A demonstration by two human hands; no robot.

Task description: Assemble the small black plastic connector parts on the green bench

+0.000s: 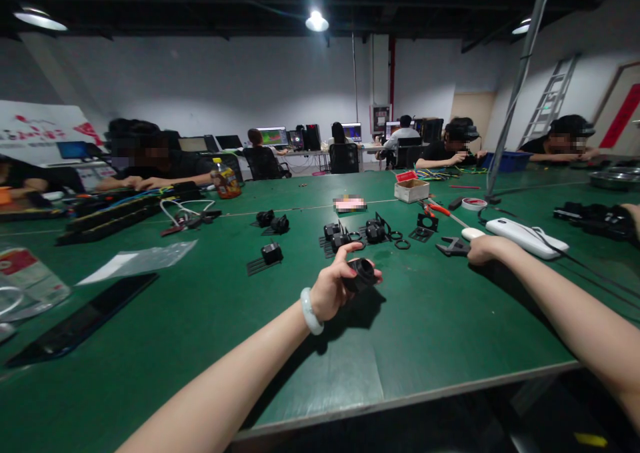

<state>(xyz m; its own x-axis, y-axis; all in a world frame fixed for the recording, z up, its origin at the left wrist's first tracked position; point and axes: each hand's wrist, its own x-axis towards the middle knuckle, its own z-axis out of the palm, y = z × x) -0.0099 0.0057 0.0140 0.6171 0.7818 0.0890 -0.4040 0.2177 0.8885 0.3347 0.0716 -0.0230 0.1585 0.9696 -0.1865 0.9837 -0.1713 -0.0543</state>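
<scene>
My left hand (331, 285), with a pale bangle at its wrist, holds a black plastic cylindrical part (361, 274) above the table, its round opening turned up and to the right. The index finger sticks out past the part. To the right, my right hand (484, 250) is closed round the handle end of a black adjustable wrench (453, 246), which lies low at the tabletop with its jaws pointing left. Past my left hand lie several black fittings (336, 235) with flat slotted pieces. Black rings (402, 244) and a square black bracket (427, 224) lie between them and the wrench.
A white power bank-like device (525, 236) with a cable lies right of my right hand. Orange-handled pliers (439, 209), a small box (411, 190) and a tape roll (474, 204) lie farther back. A metal pole (517, 86) rises there. A dark phone-like slab (83, 316) lies left. Several people sit beyond.
</scene>
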